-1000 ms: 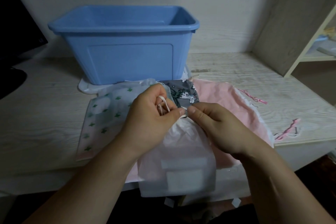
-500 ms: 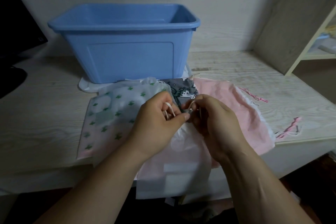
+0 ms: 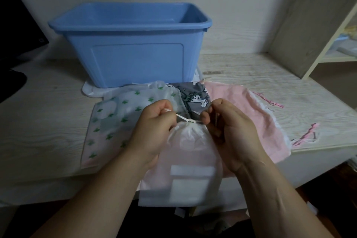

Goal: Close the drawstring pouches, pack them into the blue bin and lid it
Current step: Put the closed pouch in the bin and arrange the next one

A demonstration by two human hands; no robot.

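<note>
Left hand (image 3: 152,131) and right hand (image 3: 229,133): both closed, each pinching an end of the white drawstring (image 3: 185,120), which runs taut from hand to hand across the gathered neck of the white pouch (image 3: 189,160). The pouch lies between the hands; its long axis runs from the cord back toward the person, with the lower end overhanging the table (image 3: 48,121) edge. The neck appears drawn shut, and a knot seems to be forming.

Just beyond the hands lie the green-patterned pouch (image 3: 116,121) to the left, the grey printed pouch (image 3: 195,96) ahead and the pink pouch (image 3: 241,110) to the right, all flat.

The blue bin (image 3: 135,60) stands straight ahead of them, unlidded and roughly equally near to both hands.
</note>
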